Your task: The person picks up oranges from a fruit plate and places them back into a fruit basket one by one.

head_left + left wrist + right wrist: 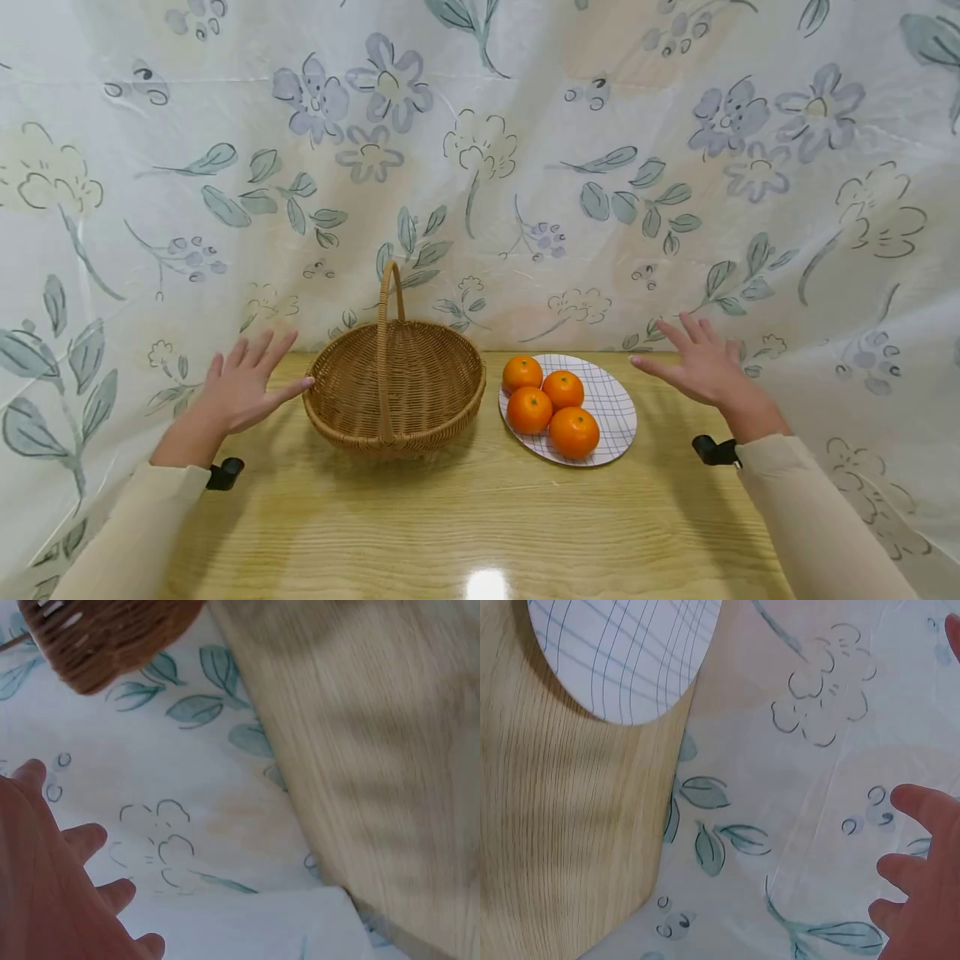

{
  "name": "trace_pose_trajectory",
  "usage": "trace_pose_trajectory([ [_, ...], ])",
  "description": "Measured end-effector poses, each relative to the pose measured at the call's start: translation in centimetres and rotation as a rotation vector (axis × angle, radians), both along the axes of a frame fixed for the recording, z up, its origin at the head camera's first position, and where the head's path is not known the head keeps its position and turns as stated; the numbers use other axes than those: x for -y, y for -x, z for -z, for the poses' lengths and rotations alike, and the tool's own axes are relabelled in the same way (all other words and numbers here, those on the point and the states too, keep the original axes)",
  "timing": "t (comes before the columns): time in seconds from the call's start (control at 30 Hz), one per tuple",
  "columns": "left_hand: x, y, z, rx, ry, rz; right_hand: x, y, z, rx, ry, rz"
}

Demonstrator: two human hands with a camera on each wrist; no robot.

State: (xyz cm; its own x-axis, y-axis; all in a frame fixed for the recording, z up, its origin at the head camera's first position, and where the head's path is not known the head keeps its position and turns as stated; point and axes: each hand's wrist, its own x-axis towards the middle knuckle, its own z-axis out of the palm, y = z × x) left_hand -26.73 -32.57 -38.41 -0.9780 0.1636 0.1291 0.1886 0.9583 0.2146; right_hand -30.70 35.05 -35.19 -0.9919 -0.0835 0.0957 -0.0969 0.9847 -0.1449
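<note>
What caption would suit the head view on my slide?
Left hand and right hand, both spread open, flank a wicker basket and a checked plate with four oranges.

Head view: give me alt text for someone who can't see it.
A person's left hand and right hand, nothing in either grip, flank an empty wicker basket and a checked plate holding four orange fruits on a wooden table, floral fabric behind.

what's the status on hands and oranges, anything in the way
Left hand and right hand spread, holding nothing. Four oranges on plate. Possible snag: handle arching over the empty basket.
</note>
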Motion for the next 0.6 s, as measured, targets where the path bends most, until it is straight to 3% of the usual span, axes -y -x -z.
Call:
trace_pose_trajectory([
  [0.33, -1.0, -0.5, 2.2, -0.103, -0.106, 0.054, 1.6, -1.2, 1.5, -0.094, 0.125, -0.074],
  [0.6, -2.2, -1.0, 3.3, -0.088, -0.368, 0.104, 3.2, -2.6, 4.2, -0.176, 0.267, -0.132],
])
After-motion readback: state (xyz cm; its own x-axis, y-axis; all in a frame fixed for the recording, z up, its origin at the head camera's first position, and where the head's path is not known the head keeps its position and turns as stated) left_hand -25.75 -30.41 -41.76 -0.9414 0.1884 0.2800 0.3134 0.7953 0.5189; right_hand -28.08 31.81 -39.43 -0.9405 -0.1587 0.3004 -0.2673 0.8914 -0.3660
